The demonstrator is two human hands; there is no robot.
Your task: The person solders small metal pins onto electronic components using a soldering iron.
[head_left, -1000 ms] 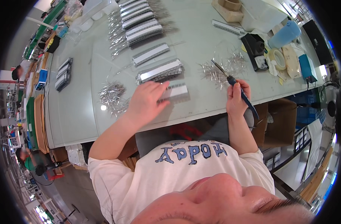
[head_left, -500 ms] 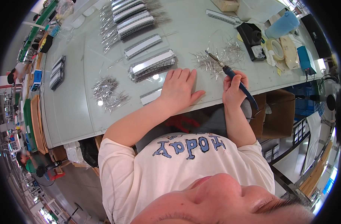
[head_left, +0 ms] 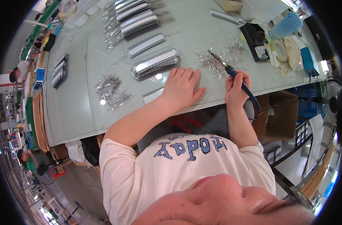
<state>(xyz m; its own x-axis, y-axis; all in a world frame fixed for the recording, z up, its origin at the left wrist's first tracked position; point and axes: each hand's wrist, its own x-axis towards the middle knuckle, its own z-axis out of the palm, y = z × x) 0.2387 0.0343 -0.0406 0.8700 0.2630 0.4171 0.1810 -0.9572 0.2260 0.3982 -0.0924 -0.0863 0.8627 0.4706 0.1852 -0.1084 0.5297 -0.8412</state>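
Observation:
My right hand [head_left: 237,88] is closed around the dark blue handle of a soldering iron [head_left: 246,89]. Its metal tip points up and left, over a loose heap of thin silver wires [head_left: 212,63]. My left hand [head_left: 181,88] lies palm down near the table's front edge, fingers outstretched and thumb apart, holding nothing. Just beyond its fingertips sits a stack of white-and-grey strips [head_left: 156,64] with toothed edges. Under my left wrist another strip [head_left: 153,96] is partly covered. A single strip [head_left: 146,45] lies farther back.
A wire pile [head_left: 112,92] lies left of my left arm. Bundled strips with wires [head_left: 139,24] stand at the back, and another small stack [head_left: 59,71] at far left. On the right are a black iron stand [head_left: 254,41], tape roll [head_left: 278,50], blue bottle [head_left: 285,25] and teal box [head_left: 309,61].
The view has shifted slightly, so the table's contents appear a little farther right. My hands keep nearly the same pose, and the soldering iron stays in my right hand.

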